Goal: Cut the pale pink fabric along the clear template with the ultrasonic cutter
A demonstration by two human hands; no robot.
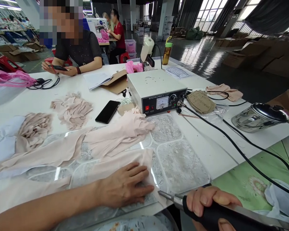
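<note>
My left hand (126, 186) lies palm down, fingers stretched out, on a pale pink fabric piece (144, 158) over a clear patterned mat (183, 166). At the lower right, my right hand (207, 200) is wrapped round the black handle of an ultrasonic handpiece (183, 202). Its metal tip points left, at the fabric's near right corner, just beside my left thumb; whether it touches the cloth I cannot tell. Just beyond my left hand, a heap of similar cut fabric pieces (122, 131) spreads across the mat. Another pale piece (38, 189) lies at the left, partly behind my forearm.
A control box (156, 93) with a dial stands mid-table, its black cable (221, 131) running right. Around it are a phone (107, 111), brown pattern pieces (201, 102), a steel lidded pot (257, 118) and a bottle (167, 53). Across the table sits a person (79, 48) holding a phone.
</note>
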